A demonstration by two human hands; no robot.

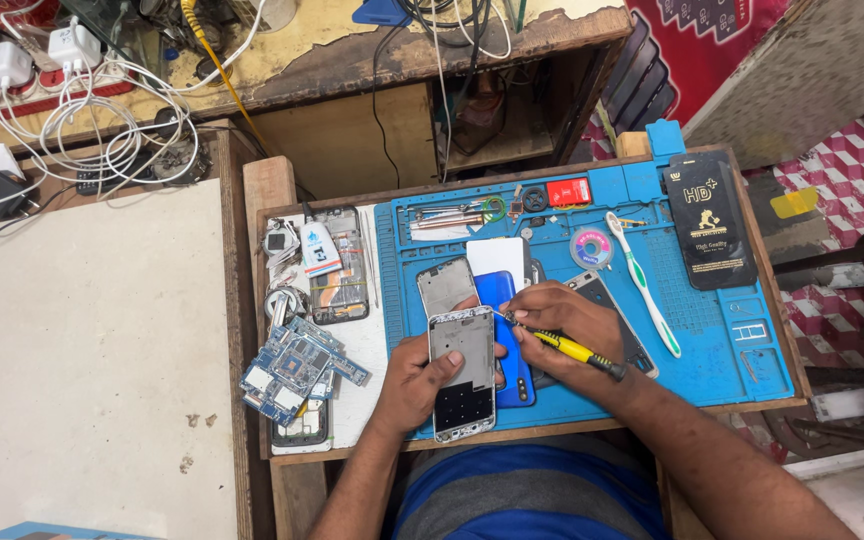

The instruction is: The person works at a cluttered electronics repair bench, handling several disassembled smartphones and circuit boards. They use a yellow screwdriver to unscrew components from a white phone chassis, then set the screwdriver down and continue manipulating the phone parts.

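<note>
Left hand [414,385] curled narrowly around the lower left edge of a silver-grey phone frame with a bare metal back and a dark dotted lower panel [463,372], thumb laid across its face, fingers hidden beneath. Frame held upright along its length, just above the near edge of a blue silicone repair mat [732,360] that covers most of a small wooden work table [270,190].

Right hand [562,315] closed tightly on a slim screwdriver with a yellow handle and black grip end [574,350], fingers bunched near the tip, handle angled out toward the wrist. Tip touching the frame's upper right corner, or just beside it; exact contact too small to tell.

Directly beneath and behind the frame, a glossy blue phone back cover [508,340], and above it a second grey metal phone frame [446,285] beside a white rectangular card [498,257].

On the mat to the right, well apart from the hands: a white and green toothbrush [644,285], a small round spool of solder wick [591,248], a black flat screen-protector package [710,222]. To the left, off the mat, a cluster of blue circuit boards [297,368].
</note>
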